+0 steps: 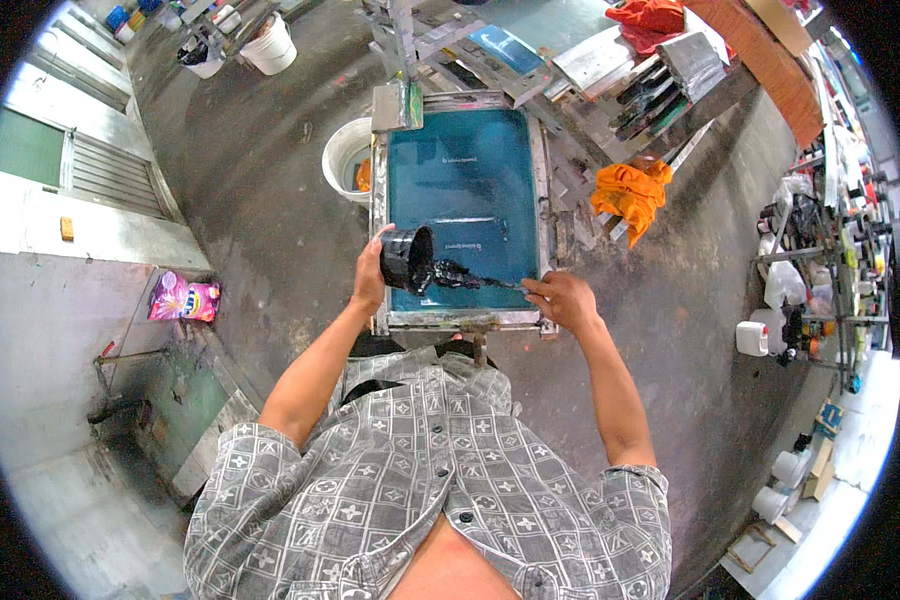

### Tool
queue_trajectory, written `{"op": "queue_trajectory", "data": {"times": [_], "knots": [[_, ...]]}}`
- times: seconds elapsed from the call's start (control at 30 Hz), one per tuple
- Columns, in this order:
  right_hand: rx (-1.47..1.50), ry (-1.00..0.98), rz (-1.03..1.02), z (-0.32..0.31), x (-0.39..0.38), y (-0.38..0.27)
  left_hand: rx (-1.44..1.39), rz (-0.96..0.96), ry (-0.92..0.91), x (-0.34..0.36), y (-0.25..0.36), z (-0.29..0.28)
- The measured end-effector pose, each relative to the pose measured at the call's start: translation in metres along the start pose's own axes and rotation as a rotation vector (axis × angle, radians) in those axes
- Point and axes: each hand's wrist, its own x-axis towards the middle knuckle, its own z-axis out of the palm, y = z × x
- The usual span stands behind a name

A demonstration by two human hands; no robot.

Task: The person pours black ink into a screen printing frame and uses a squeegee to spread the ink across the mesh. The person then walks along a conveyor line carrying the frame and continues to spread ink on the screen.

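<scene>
My left hand (370, 278) is wrapped round a black tub (401, 259), which is tipped on its side with its mouth toward the right. Thick black ink shows at the tub's mouth. The fingers of my right hand (562, 299) pinch the end of a thin spatula (478, 282), whose far part is coated in black ink and reaches toward the tub. Both are over the near part of a screen-printing frame (462, 180) with blue mesh and a few small pale marks. Whether the spatula or the ink touches the mesh, I cannot tell.
Beyond the frame's left side stands a white bucket (342, 165) with an orange cloth inside. Another orange cloth (630, 198) hangs at the right, below a bench holding several squeegees (650, 105). Cluttered shelves (820, 260) line the right wall; a pink packet (183, 299) rests on the left ledge.
</scene>
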Motion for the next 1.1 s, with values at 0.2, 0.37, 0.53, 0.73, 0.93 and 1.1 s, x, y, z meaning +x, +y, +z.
{"op": "queue_trajectory", "data": {"times": [0.2, 0.37, 0.53, 0.73, 0.93, 1.1], "knots": [[-0.021, -0.019, 0.045, -0.003, -0.004, -0.008, -0.090, -0.031, -0.044, -0.002, 0.019, -0.014], [-0.030, -0.121, 0.215, -0.008, -0.009, -0.014, -0.102, -0.032, -0.023, -0.005, 0.029, -0.024], [0.072, 0.019, 0.199, -0.048, -0.016, -0.016, -0.095, -0.058, -0.015, 0.000, 0.031, -0.039], [0.242, 0.130, 0.114, -0.096, -0.016, -0.044, -0.178, -0.108, -0.105, 0.012, 0.046, -0.023], [-0.038, 0.206, 0.033, -0.128, 0.001, -0.105, -0.155, -0.151, -0.350, 0.020, 0.076, 0.016], [-0.061, 0.099, 0.083, -0.123, 0.000, -0.108, -0.101, -0.076, -0.451, 0.034, 0.099, 0.030]]}}
